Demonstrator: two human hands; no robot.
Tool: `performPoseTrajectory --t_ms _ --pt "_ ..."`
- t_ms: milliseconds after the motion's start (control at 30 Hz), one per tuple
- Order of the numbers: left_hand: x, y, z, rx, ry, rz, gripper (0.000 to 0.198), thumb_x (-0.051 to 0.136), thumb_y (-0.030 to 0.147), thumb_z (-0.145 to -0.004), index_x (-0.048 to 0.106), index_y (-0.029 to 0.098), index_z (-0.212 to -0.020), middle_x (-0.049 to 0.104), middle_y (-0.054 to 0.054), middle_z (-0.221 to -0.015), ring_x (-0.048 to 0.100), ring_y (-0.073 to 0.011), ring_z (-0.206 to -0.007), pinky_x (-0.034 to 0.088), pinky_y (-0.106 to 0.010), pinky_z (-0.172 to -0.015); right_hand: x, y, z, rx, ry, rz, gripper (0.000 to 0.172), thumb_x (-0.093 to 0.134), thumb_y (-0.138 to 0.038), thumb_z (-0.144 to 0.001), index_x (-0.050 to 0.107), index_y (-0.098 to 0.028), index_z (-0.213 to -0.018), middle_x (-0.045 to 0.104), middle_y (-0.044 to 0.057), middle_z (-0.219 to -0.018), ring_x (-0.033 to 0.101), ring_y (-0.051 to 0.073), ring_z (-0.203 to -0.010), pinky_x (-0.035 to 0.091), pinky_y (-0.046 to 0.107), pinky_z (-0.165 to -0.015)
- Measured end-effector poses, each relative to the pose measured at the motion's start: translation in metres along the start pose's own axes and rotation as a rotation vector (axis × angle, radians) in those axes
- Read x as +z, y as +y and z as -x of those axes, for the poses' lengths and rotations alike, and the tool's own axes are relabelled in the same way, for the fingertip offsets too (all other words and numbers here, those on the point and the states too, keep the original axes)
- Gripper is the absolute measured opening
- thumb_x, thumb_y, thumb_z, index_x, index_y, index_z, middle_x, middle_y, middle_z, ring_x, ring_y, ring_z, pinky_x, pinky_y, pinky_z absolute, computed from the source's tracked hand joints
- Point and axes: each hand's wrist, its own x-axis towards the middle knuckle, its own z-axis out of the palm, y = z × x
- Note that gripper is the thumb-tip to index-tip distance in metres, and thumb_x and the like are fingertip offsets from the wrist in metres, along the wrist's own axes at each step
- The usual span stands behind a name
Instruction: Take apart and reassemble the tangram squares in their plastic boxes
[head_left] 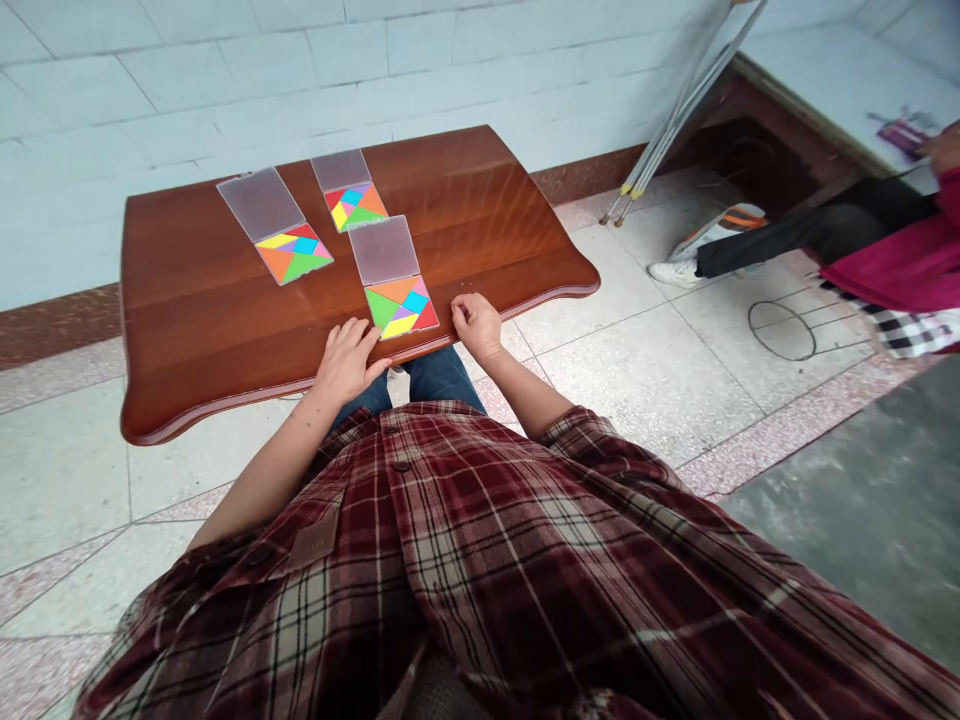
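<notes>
Three open flat cases with coloured tangram pieces lie on the brown wooden table [187, 300]. The nearest case [401, 305] is by the front edge, its clear lid folded back away from me. Behind it are the left case [294, 253] and the back case [355, 207]; the back one meets the nearest lid. My left hand [346, 358] rests palm down at the front edge, fingers apart, fingertips beside the nearest case's left corner. My right hand [477, 324] lies on the table right of that case, its fingers curled; whatever they hold, if anything, is hidden.
A tiled wall [255, 80] runs behind the table. Crutches [660, 140] lean at the right, near a seated person's leg [757, 240] and white shoe [673, 273]. A wire ring frame [782, 331] and a bucket [720, 228] are on the floor.
</notes>
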Motion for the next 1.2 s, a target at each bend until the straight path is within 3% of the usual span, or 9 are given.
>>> performPoseTrajectory --t_ms 267,733,1033,1200 --pt "0.006 -0.006 0.000 -0.004 0.059 -0.073 0.057 0.044 0.049 -0.092 0.050 0.015 -0.136 0.049 -0.017 -0.142 0.041 -0.0338 -0.136 0.031 -0.050 -0.115 0.001 -0.003 -0.001 -0.019 -0.044 0.063 0.020 0.045 -0.020 -0.089 0.065 -0.020 -0.088 0.066 0.008 -0.092 0.058 0.020 -0.090 0.044 0.030 -0.081" --pt "0.011 -0.007 0.001 -0.023 0.096 -0.057 0.053 0.045 0.049 -0.091 0.057 0.015 -0.129 0.054 -0.016 -0.137 0.044 -0.0332 -0.133 0.034 -0.049 -0.113 0.004 -0.002 0.004 -0.059 -0.042 0.067 0.025 0.041 -0.021 -0.090 0.065 -0.020 -0.090 0.065 0.009 -0.092 0.057 0.022 -0.089 0.043 0.032 -0.083" --pt "0.011 0.003 0.008 -0.068 0.095 -0.008 0.051 0.046 0.048 -0.091 0.059 0.015 -0.127 0.053 -0.017 -0.140 0.044 -0.0338 -0.135 0.034 -0.052 -0.114 -0.011 -0.012 0.006 0.041 -0.184 0.102 0.025 0.043 -0.022 -0.090 0.067 -0.019 -0.095 0.066 0.010 -0.095 0.058 0.023 -0.092 0.044 0.033 -0.082" --pt "0.008 0.012 0.010 -0.160 0.114 0.075 0.041 0.042 0.043 -0.094 0.063 0.019 -0.121 0.058 -0.011 -0.135 0.047 -0.0302 -0.133 0.038 -0.049 -0.112 -0.010 -0.024 -0.004 0.054 -0.245 0.093 0.031 0.040 -0.022 -0.092 0.065 -0.016 -0.110 0.067 0.012 -0.105 0.059 0.024 -0.095 0.045 0.034 -0.083"
